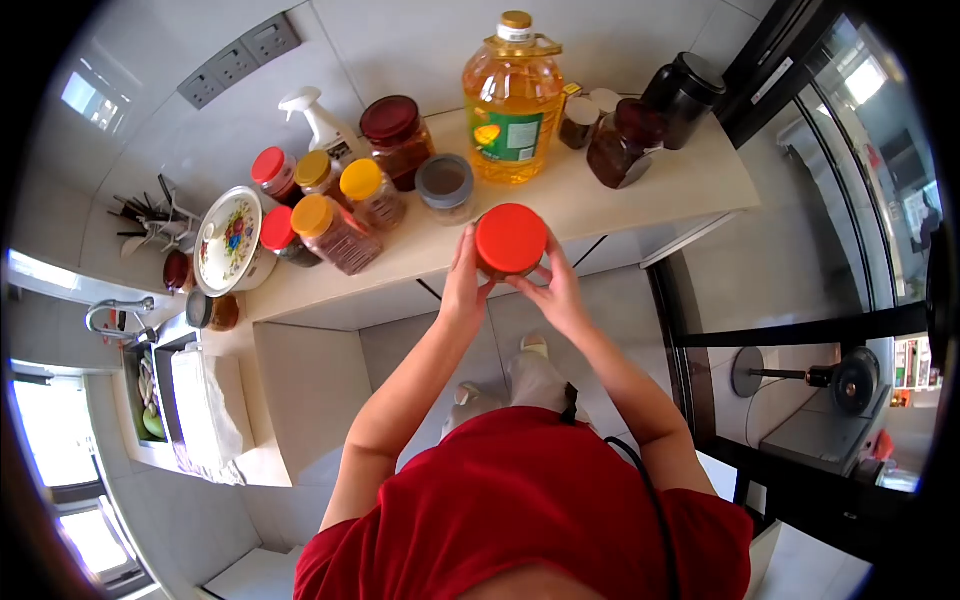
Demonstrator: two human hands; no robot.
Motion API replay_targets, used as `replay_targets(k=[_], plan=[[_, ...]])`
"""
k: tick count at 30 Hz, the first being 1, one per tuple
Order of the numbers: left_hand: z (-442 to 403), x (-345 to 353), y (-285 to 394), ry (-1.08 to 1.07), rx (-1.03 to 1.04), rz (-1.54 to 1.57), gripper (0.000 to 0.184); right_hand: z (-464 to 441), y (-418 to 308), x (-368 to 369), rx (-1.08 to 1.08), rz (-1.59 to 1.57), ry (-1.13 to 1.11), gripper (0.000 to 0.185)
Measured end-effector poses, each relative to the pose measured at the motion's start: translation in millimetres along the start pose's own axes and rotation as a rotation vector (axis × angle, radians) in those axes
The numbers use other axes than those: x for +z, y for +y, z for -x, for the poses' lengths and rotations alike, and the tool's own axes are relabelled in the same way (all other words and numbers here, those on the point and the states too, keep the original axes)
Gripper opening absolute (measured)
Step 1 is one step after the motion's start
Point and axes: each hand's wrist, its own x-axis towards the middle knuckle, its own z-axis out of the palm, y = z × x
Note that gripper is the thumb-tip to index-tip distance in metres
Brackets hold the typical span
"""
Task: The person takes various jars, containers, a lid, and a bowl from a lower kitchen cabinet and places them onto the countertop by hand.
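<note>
A jar with a red lid (pixel 511 238) is held upright between both hands, just off the counter's front edge. My left hand (pixel 465 278) wraps its left side, and my right hand (pixel 556 293) grips its right side from below. Nearest to it on the counter (pixel 660 196) stands a jar with a grey lid (pixel 445 182). Jars with yellow lids (pixel 362 180) and red lids (pixel 277 228) are grouped to the left. Behind them is a jar with a dark red lid (pixel 390 120). The jar's contents are mostly hidden by its lid and my fingers.
A large oil bottle (pixel 513 110) stands behind the held jar. Dark jars (pixel 626 145) are at the right end. A white spray bottle (pixel 322 125), a floral enamel pot (pixel 229 241) and a sink (pixel 150 390) are leftward. A black-framed glass door (pixel 850 200) is at right.
</note>
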Motion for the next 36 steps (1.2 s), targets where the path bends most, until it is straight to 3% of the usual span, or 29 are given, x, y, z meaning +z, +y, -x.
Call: replay_targets(k=[3,10,14,19,28,34,36], plan=[[-44,42,-12,0.112,-0.044,-0.066,0.047,-20,11,-43,0.029,0.022,0.044,0.08],[-133,98,-44,0.148,-0.024,-0.001,0.046,-77,61,-128,0.078,0.047,0.015,0.084],[-159,109,-53,0.161,-0.061,0.004,0.056,-97,80,-150,0.118,0.024,-0.03,0.083],[-171,122,-55,0.284,-0.073,0.021,0.048,-110,96,-160,0.132,-0.051,-0.092,0.081],[-193,116,-46,0.22,-0.089,0.019,0.049,-133,98,-161,0.098,0.039,-0.123,0.077],[-203,99,-26,0.238,-0.116,0.046,0.042,-140,105,-146,0.099,0.025,-0.117,0.076],[-209,91,-22,0.158,-0.169,0.055,0.036,-142,104,-143,0.083,0.011,-0.109,0.076]])
